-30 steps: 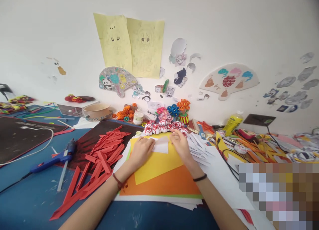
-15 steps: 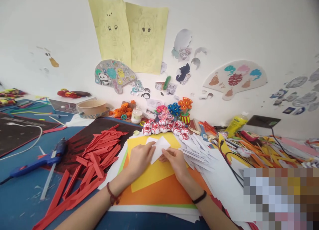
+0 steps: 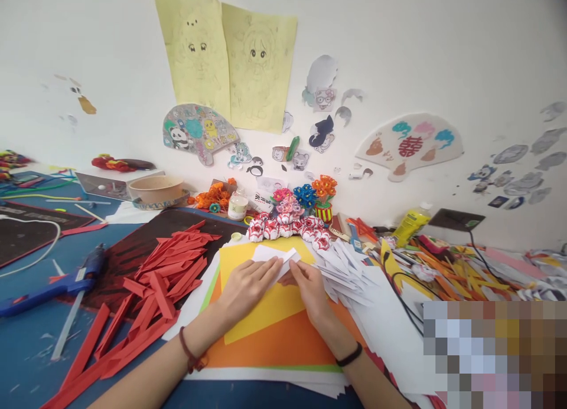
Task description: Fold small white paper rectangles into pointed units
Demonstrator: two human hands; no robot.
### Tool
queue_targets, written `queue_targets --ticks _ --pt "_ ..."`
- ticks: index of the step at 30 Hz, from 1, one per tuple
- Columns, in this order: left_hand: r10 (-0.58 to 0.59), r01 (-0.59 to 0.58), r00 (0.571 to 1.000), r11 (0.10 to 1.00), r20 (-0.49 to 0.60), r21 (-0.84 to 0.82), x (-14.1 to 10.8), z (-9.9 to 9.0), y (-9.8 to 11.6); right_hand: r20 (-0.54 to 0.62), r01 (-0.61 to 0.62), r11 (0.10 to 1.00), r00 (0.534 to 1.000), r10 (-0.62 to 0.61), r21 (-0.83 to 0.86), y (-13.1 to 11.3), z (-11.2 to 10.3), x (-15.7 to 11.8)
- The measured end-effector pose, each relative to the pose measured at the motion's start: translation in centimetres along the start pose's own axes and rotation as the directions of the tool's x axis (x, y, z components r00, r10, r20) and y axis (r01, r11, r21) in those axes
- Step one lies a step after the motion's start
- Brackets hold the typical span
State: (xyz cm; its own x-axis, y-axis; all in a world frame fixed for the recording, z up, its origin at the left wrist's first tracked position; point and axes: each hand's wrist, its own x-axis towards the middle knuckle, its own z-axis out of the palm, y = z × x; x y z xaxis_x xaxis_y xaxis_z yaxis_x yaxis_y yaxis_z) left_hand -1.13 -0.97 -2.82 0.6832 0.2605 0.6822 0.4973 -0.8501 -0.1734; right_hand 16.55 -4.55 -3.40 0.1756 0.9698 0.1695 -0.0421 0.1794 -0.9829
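A small piece of white paper [image 3: 287,262] is between my two hands, with a narrow fold along its upper edge. My left hand [image 3: 248,284] grips its left side, fingers laid together over the paper and thumb hidden. At its right end, my right hand [image 3: 310,284] pinches it between thumb and fingers. Beneath both hands lie a yellow sheet [image 3: 261,314] and an orange sheet [image 3: 283,341], on a stack of coloured and white paper. More white paper lies just behind my left fingers.
Folded red strips [image 3: 166,279] and a blue glue gun [image 3: 80,282] lie on the left. Folded white pieces [image 3: 343,270] are heaped at right. Red-and-white paper flowers [image 3: 283,226] stand behind my hands. A yellow bottle [image 3: 411,223] leans near the wall, beside a black cable [image 3: 403,303].
The white paper lay flat and squarish; now it shows a narrow folded edge. My left fingers have stretched forward over it. The whole view has shifted slightly.
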Motion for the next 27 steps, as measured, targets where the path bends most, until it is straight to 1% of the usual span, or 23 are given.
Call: queue_targets --ticks 2,4,10,13,16,22,24,25,26,27 --pt "0.034 -0.034 0.999 0.999 -0.018 0.003 0.1 -0.2 0.2 -0.028 -0.041 0.999 0.999 0.042 0.015 0.1 -0.1 0.0" --pt "0.058 -0.058 0.998 0.998 -0.009 0.027 0.2 -0.3 0.4 -0.042 -0.057 0.998 0.997 0.059 0.034 0.3 -0.2 0.1" --pt "0.058 -0.062 0.997 0.994 0.05 0.094 0.2 0.0 0.4 0.013 -0.014 0.996 1.0 0.013 0.093 0.2 -0.4 0.3" --pt "0.039 -0.048 0.995 0.993 0.093 0.106 0.0 0.2 0.4 0.038 -0.004 0.997 0.999 0.001 0.081 -0.1 -0.4 0.4" --pt "0.007 -0.019 0.994 0.993 0.106 0.115 -0.1 0.3 0.3 0.054 0.001 0.997 0.999 -0.005 0.073 -0.1 -0.4 0.5" --pt "0.009 -0.015 0.994 0.998 0.108 0.06 0.2 0.2 0.4 0.02 0.014 1.0 1.0 -0.014 0.002 0.4 -0.7 0.6" --pt "-0.043 0.045 0.995 0.999 0.091 -0.017 0.4 0.1 0.7 0.024 0.039 0.998 0.999 -0.038 -0.041 0.3 -0.8 0.5" --pt "-0.102 0.107 0.992 0.991 0.076 -0.074 0.5 0.0 0.8 0.029 0.049 0.997 0.998 -0.048 -0.061 0.2 -0.8 0.5" --pt "-0.185 0.192 0.981 0.971 0.061 -0.14 0.7 -0.1 1.0 0.039 0.057 0.995 0.998 -0.054 -0.079 0.0 -0.8 0.4" --pt "-0.287 0.292 0.956 0.933 0.054 -0.212 0.8 -0.3 1.2 0.053 0.061 0.994 0.997 -0.057 -0.092 -0.1 -0.8 0.4"
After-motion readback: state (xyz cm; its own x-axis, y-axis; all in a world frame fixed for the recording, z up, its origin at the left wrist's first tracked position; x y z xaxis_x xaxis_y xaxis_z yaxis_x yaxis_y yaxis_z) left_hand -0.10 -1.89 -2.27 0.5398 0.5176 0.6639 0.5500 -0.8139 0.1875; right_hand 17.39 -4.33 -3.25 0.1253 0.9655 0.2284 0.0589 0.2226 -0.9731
